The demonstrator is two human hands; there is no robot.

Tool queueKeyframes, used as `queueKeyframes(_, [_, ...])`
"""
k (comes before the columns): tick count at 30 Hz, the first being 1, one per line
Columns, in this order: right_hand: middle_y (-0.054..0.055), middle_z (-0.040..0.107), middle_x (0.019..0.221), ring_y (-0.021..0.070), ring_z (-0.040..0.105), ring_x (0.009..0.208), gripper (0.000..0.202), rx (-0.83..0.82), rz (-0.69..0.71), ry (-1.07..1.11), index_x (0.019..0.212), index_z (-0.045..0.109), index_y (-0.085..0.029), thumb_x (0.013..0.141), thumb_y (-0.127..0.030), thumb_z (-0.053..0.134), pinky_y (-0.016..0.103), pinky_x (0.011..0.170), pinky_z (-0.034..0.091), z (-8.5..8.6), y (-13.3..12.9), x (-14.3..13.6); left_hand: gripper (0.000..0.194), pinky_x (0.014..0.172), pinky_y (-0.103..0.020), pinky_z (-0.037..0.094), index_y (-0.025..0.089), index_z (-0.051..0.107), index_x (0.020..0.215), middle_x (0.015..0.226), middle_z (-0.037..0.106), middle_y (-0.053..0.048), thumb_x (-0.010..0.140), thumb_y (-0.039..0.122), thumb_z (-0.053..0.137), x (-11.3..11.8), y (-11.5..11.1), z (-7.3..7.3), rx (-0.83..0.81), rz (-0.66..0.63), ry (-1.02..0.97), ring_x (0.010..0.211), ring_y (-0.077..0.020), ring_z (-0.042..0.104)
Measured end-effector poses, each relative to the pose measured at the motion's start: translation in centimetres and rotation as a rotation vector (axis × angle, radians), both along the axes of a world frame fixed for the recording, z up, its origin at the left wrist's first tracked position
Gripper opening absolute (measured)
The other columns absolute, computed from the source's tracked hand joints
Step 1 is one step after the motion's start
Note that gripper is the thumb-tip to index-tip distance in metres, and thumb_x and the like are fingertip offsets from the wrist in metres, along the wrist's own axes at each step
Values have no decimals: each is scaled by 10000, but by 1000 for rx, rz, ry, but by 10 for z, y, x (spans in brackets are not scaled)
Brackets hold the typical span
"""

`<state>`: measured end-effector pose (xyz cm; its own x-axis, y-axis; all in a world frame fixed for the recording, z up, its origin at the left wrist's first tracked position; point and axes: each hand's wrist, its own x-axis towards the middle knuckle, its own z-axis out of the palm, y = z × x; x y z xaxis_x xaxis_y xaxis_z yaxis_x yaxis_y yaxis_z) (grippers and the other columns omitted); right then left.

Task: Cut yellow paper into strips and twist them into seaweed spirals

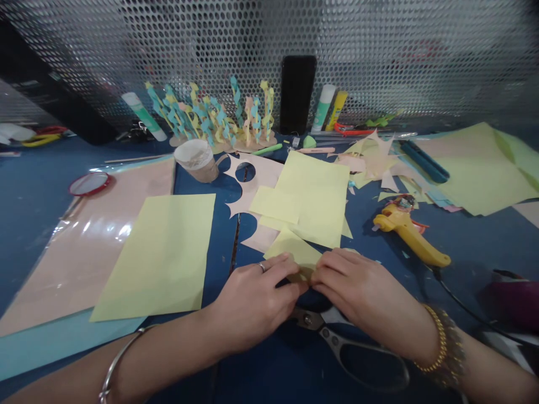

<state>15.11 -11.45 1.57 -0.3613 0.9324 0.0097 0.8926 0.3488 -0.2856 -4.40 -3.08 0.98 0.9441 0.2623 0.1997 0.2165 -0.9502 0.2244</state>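
My left hand (261, 300) and my right hand (364, 289) meet near the front middle of the table, fingers closed on a small piece of yellow paper (295, 249). The near edge of that paper is pinched between both hands, and my fingertips hide part of it. A pair of scissors (320, 325) lies just below my hands, its handles toward me and partly under my right hand. Beyond my fingers, a larger yellow sheet (318, 193) and a smaller yellow piece (273, 205) overlap a pink sheet with round cut-outs (265, 168).
On the left, a yellow sheet (168, 252) overlaps a plastic-wrapped pink pack (105, 235). A yellow glue gun (410, 233) with its cord lies right. Behind stand a paper cup (196, 160), curled paper strips (214, 120), a phone (297, 92) and glue sticks (323, 109). Paper scraps (374, 160) lie back right.
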Motion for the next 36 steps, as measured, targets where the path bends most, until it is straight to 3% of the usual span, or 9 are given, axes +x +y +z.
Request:
queueKeyframes(7, [32,559,806,213,510,750,67,57,13,-133,800,572,-182,790,-123,604,364,676,415,3,-1,-5,182,654,-276,548,185,624,945,1016,662,-30,904,264,465,2,0,-2,-32,46,-67,992,-191,621])
queueKeyframes(15, [35,553,804,230,505,752,101,83,19,-175,814,571,-170,761,-109,630,384,680,419,2,-1,-9,205,502,-295,497,167,602,835,911,660,-28,915,227,423,10,-7,-1,40,130,-46,696,-170,638])
queueKeyframes(22, [49,538,849,243,486,804,94,1,15,-170,841,554,-183,856,-117,489,405,717,407,1,-3,-7,221,486,-290,462,161,587,794,872,645,-33,916,216,411,12,-10,-2,100,148,18,645,-161,614])
queueKeyframes(30, [50,521,837,246,477,793,128,-5,-4,-159,834,536,-179,872,-102,442,407,691,405,-2,-1,-7,214,484,-288,467,164,581,807,888,642,-35,920,218,408,11,-10,-1,108,136,27,661,-163,619])
queueKeyframes(36, [47,526,862,245,483,803,122,-33,-40,-131,864,543,-183,853,-90,464,423,711,420,0,-1,-8,145,529,-287,508,219,577,995,1005,625,-24,877,210,492,6,-8,-2,84,98,84,756,-180,631])
